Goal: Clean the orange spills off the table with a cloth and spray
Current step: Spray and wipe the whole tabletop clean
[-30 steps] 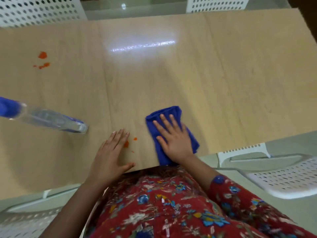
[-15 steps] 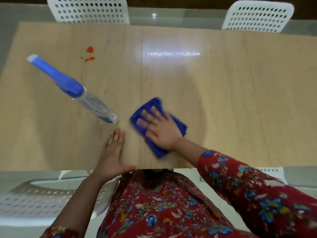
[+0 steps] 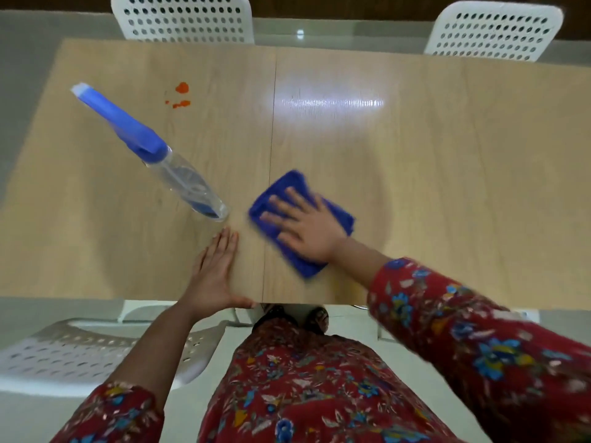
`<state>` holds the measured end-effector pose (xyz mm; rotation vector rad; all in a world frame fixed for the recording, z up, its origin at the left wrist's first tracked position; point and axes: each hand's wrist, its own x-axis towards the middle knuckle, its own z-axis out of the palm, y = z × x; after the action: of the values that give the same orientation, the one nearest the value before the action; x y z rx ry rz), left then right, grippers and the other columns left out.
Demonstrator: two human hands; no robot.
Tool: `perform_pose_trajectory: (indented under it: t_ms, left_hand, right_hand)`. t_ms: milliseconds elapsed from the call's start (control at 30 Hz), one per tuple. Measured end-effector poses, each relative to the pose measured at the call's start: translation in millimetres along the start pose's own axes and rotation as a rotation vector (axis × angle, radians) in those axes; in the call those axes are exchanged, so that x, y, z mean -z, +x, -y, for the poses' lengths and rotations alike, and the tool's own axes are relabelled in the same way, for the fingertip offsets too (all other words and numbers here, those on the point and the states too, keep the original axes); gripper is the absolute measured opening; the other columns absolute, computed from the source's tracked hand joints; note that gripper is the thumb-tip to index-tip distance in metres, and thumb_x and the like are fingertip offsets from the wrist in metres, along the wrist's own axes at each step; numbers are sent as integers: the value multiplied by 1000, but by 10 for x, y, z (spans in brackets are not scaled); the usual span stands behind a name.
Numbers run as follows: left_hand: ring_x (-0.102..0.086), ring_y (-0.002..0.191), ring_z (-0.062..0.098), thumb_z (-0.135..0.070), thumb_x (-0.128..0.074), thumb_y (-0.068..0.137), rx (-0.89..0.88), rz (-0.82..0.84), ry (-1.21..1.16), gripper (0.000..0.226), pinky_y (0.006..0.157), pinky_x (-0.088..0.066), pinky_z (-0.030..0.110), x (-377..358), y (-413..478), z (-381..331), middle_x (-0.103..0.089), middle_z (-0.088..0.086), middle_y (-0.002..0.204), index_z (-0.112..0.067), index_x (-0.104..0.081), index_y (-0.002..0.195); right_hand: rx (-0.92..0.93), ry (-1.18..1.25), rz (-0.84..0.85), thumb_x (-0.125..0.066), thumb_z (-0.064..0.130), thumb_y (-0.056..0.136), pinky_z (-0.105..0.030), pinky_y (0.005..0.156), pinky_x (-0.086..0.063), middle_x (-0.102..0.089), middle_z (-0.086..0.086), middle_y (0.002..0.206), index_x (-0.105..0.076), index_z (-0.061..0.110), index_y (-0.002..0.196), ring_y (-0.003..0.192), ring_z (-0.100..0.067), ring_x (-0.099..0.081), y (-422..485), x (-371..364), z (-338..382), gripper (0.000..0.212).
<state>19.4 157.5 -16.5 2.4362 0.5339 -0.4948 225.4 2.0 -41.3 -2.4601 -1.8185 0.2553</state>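
Blue folded microfibre cloth (image 3: 302,266) lay flat on the pale wood-grain tabletop (image 3: 447,187), near the front edge and just right of the seam between the two panels. My right hand (image 3: 307,225) pressed down on it, fingers straight and spread, palm covering the cloth's middle so that only its corners showed around the hand; its edges looked blurred. My left hand (image 3: 216,273) rested flat on the bare tabletop just left of the seam, fingers straight and close together, thumb out along the front edge, holding nothing.

The clear plastic spray bottle with a blue trigger head (image 3: 153,155) had its base on the tabletop just beyond my left fingertips, apart from the cloth, its nozzle pointing to the far left. The orange spills (image 3: 182,87) sat on the far left part of the tabletop, well apart from the cloth: one round blob, with a smaller smear and specks just nearer me.

Two white perforated chairs (image 3: 182,17) stood at the far side, and another one (image 3: 80,353) stood beside my left arm.
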Motion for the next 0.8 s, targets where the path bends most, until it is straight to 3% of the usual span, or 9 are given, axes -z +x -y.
perform_pose_trajectory:
  t_ms: [100,167,233,333,400,467,633,700,800]
  left_hand:
    - [34,136,-5,-86,-56,39,-10,-6,29,144,116,10,29,-14,2,12,34,-19,150,-30,18,150]
    - [35,135,-6,-86,-56,38,-6,-5,25,145,115,12,28,-5,4,3,35,-19,149,-32,19,149]
    - [34,136,-4,-85,-60,39,-5,1,10,146,115,13,28,-10,-3,12,35,-20,150,-33,19,150]
    - [34,136,-3,-80,-69,42,-6,4,23,147,115,13,29,-13,-3,19,35,-19,150,-33,20,149]
    - [35,137,-1,-78,-72,43,12,1,40,149,116,14,31,-29,-5,20,38,-18,149,-33,22,149]
    - [34,139,3,-85,-61,40,20,-3,55,147,118,13,36,-51,2,-5,42,-17,147,-34,24,148]
    - [35,138,3,-76,-70,55,-108,-7,85,137,114,19,38,-170,61,-344,38,-16,150,-35,24,147]
    - [34,139,6,-69,-74,62,-114,-27,112,134,115,19,38,-176,133,-497,35,-13,152,-31,21,149]
    - [32,141,8,-66,-71,67,-105,-58,131,130,117,16,41,-192,207,-627,33,-12,154,-30,22,150]
  right_hand:
    - [385,-21,95,-29,47,101,-53,119,-3,-15,12,160,-25,39,150,150,-20,-1,-539,-128,390,49]
    - [413,15,81,-33,47,102,-50,119,-5,-15,13,160,-25,39,150,150,-17,-2,-1038,-89,71,49]
    - [224,-6,39,-29,48,101,-52,117,-11,-16,10,160,-20,42,150,150,-19,-7,-1491,-72,-485,50]
    - [-314,-6,-35,-18,52,99,-56,111,-21,-15,9,159,-4,52,148,149,-20,-9,-1680,39,-1162,51]
    - [-556,33,-100,-19,53,96,-59,111,-22,-18,7,160,-14,47,149,148,-24,-12,-1317,101,-1106,54]
    - [-575,33,-105,-21,52,94,-60,111,-21,-20,6,160,-24,39,149,148,-28,-15,-839,80,-763,56]
    - [-100,-27,-26,-27,51,100,-52,119,-7,-14,11,160,-20,42,151,150,-20,-6,-1186,-149,-22,52]
    - [-253,-15,-87,-29,50,99,-54,117,-15,-18,11,160,-19,43,150,149,-19,-9,-1745,-182,-264,53]
    - [-727,31,-77,-25,52,96,-57,113,-21,-18,10,160,-12,46,150,148,-21,-13,-2323,-90,-824,56]
